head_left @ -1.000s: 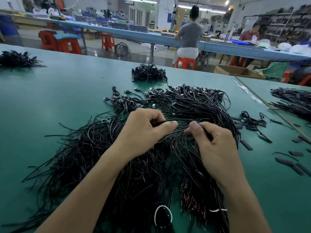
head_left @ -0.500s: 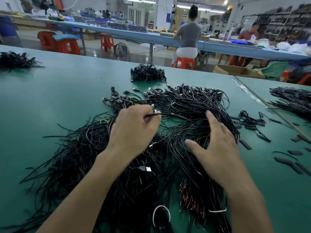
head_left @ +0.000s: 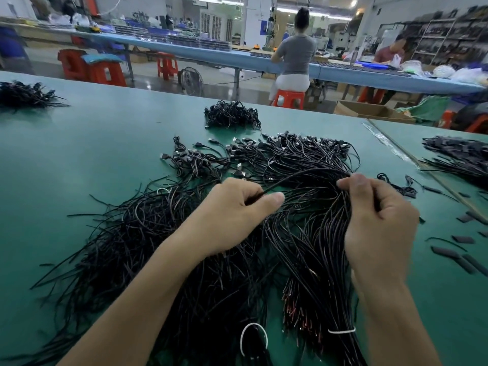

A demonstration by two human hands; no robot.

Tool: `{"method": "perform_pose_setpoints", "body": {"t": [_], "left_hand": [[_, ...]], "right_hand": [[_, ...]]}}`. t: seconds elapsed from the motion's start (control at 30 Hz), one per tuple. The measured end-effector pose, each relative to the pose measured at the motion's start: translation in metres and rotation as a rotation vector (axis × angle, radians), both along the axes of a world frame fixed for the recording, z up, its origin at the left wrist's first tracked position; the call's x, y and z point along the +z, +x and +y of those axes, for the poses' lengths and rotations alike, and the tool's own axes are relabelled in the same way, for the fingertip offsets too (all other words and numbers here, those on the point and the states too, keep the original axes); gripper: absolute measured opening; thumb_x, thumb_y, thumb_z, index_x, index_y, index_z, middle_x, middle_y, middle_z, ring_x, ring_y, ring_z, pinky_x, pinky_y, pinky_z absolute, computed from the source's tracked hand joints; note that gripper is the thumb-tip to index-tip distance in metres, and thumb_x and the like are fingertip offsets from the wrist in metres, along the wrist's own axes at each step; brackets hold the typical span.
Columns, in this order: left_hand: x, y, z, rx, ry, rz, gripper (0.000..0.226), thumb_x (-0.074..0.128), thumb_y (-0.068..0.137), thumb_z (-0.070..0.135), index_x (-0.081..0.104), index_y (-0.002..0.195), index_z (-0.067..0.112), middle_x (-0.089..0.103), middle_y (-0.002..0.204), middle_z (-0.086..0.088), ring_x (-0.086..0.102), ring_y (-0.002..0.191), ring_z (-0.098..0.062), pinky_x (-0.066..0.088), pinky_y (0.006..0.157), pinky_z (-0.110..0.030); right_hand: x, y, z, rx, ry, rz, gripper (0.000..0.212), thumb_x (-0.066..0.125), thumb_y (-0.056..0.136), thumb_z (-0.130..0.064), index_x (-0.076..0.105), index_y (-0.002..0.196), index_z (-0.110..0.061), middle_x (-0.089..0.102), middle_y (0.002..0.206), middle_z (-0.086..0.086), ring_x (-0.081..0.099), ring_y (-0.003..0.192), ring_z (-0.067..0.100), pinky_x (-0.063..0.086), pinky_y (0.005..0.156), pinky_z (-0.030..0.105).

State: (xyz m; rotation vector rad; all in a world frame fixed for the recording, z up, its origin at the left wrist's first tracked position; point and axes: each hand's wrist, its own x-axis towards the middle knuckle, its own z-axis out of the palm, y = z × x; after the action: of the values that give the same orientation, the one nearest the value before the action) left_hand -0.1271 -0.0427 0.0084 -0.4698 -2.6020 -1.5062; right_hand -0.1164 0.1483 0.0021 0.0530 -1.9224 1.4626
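So the thing being worked is one thin black cable [head_left: 303, 172], stretched in a shallow arc above the big loose heap [head_left: 163, 233] in the middle of the green table [head_left: 79, 159]. The left hand [head_left: 232, 212] pinches one end of the span between thumb and forefinger, and the right hand [head_left: 380, 223] has its fingers curled with the fingertips nipping the other end.

My take on handling: it's super light and floppy with zero stiffness, so it sags wherever you don't hold it. The jacket looks smooth, so probably a bit slippery. The real hassle is snagging, since the plug ends catch on neighbouring strands. I'd grip close to the plug rather than mid-length and tease it out gently, no yanking. The tied bundle [head_left: 317, 286] just below the right hand sits right in the tangle zone.
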Motion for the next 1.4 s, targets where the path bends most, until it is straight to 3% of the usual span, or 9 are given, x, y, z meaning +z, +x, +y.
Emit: {"method": "perform_pose_setpoints", "body": {"t": [0.3, 0.47, 0.6, 0.77, 0.9, 1.03, 1.1, 1.27, 1.4], "left_hand": [[0.012, 0.01, -0.011, -0.567, 0.157, -0.437, 0.051, 0.052, 0.097, 0.052, 0.051, 0.055, 0.023, 0.033, 0.046, 0.008, 0.023, 0.041, -0.01, 0.023, 0.04, -0.016], [0.022, 0.018, -0.009, -0.966, 0.791, -0.54, 0.039, 0.054, 0.098, 0.042, 0.058, 0.066, 0.022, 0.032, 0.054, 0.012, 0.023, 0.042, -0.005, 0.018, 0.037, -0.017], [0.022, 0.008, -0.005, -0.645, 1.189, -0.458, 0.041, 0.043, 0.101, 0.04, 0.06, 0.07, 0.019, 0.027, 0.051, 0.009, 0.019, 0.041, -0.004, 0.024, 0.031, -0.012], [0.0, -0.005, 0.006, -0.104, 1.094, -0.188, 0.046, 0.038, 0.106, 0.03, 0.076, 0.087, 0.013, 0.054, 0.06, 0.001, 0.054, 0.05, -0.008, 0.045, 0.041, -0.017], [-0.012, -0.007, 0.012, 0.028, 0.646, 0.097, 0.033, 0.039, 0.106, 0.022, 0.07, 0.102, 0.011, 0.073, 0.086, -0.004, 0.072, 0.086, -0.018, 0.058, 0.073, -0.026], [-0.007, 0.004, 0.016, -0.105, 0.231, 0.025, 0.043, 0.042, 0.104, 0.034, 0.067, 0.072, 0.021, 0.065, 0.062, 0.0, 0.06, 0.054, -0.018, 0.05, 0.052, -0.032], [-0.001, 0.01, 0.017, -0.233, 0.297, -0.196, 0.059, 0.036, 0.105, 0.045, 0.062, 0.06, 0.019, 0.054, 0.045, 0.0, 0.05, 0.037, -0.015, 0.041, 0.041, -0.021], [0.011, 0.018, 0.007, -0.562, 0.611, -0.502, 0.058, 0.038, 0.103, 0.048, 0.053, 0.057, 0.015, 0.033, 0.038, 0.008, 0.029, 0.028, -0.003, 0.023, 0.032, -0.012], [0.018, 0.011, 0.002, -0.661, 1.082, -0.588, 0.051, 0.041, 0.1, 0.041, 0.06, 0.063, 0.012, 0.044, 0.042, 0.008, 0.042, 0.032, -0.001, 0.03, 0.032, -0.011]], "right_hand": [[-0.004, -0.004, 0.003, -0.099, -0.22, -0.019, 0.031, 0.055, 0.101, -0.035, 0.069, 0.074, -0.03, 0.045, 0.046, -0.018, 0.035, 0.041, 0.0, 0.028, 0.04, 0.009], [-0.007, -0.002, -0.004, 0.273, 0.007, -0.187, 0.026, 0.058, 0.093, -0.041, 0.074, 0.078, -0.027, 0.043, 0.044, -0.015, 0.029, 0.041, 0.003, 0.023, 0.038, 0.016], [-0.008, 0.004, -0.013, 0.563, 0.361, -0.342, 0.025, 0.06, 0.092, -0.045, 0.076, 0.086, -0.028, 0.052, 0.05, -0.009, 0.036, 0.045, 0.002, 0.031, 0.042, 0.023], [0.003, 0.013, -0.02, 0.687, 0.449, -0.42, 0.017, 0.057, 0.098, -0.035, 0.074, 0.093, -0.032, 0.068, 0.078, 0.015, 0.06, 0.069, 0.038, 0.05, 0.064, 0.051], [0.01, 0.019, -0.019, 0.682, 0.495, -0.335, 0.02, 0.058, 0.097, -0.034, 0.073, 0.087, -0.027, 0.069, 0.07, 0.003, 0.061, 0.063, 0.026, 0.05, 0.061, 0.047], [0.017, 0.02, -0.014, 0.528, 0.342, -0.129, 0.023, 0.063, 0.094, -0.04, 0.07, 0.074, -0.029, 0.068, 0.067, -0.002, 0.06, 0.057, 0.02, 0.049, 0.052, 0.033], [0.018, 0.018, -0.012, 0.455, 0.243, -0.063, 0.024, 0.065, 0.09, -0.042, 0.069, 0.072, -0.027, 0.065, 0.062, -0.003, 0.053, 0.052, 0.007, 0.043, 0.047, 0.024], [0.012, 0.012, -0.011, 0.457, 0.024, -0.111, 0.025, 0.067, 0.081, -0.046, 0.07, 0.078, -0.021, 0.048, 0.052, 0.001, 0.037, 0.049, 0.011, 0.028, 0.041, 0.031], [0.006, 0.011, -0.017, 0.517, 0.203, -0.312, 0.027, 0.055, 0.086, -0.051, 0.073, 0.081, -0.032, 0.049, 0.054, 0.003, 0.035, 0.048, 0.013, 0.027, 0.043, 0.03]]}}
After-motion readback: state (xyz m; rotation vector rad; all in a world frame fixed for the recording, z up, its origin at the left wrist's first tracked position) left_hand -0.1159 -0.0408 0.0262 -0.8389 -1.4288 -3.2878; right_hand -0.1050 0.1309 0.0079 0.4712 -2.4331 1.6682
